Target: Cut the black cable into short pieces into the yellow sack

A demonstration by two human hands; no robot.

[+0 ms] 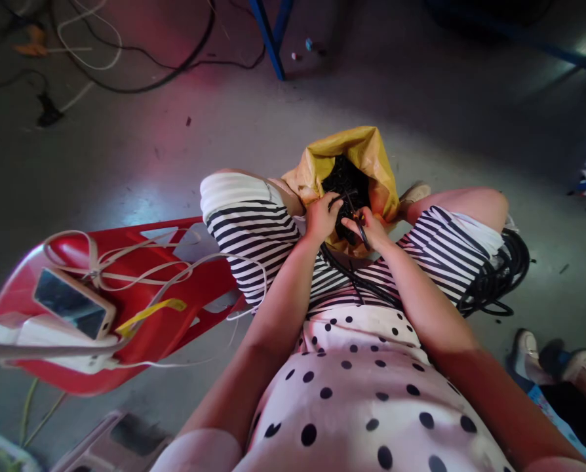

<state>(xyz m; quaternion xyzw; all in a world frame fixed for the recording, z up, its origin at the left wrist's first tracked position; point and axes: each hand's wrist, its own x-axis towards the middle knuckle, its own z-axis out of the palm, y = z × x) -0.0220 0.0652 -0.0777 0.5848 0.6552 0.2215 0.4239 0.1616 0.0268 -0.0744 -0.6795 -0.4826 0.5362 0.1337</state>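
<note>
I sit with a yellow bag (366,154) between my knees, its mouth open on a heap of small black pieces (345,180). My left hand (321,216) is closed at the bag's opening, pinching a thin black strand. My right hand (369,229) is next to it, fingers closed on a black cable (359,278) that runs back across my striped lap to a black coil (499,275) by my right thigh.
A red plastic stool (140,308) stands at my left with a phone (74,303), a power bank and white cords on it. Loose cables lie on the concrete floor at the far left. A blue frame leg (272,39) stands ahead. Another person's shoes (556,360) are at the right.
</note>
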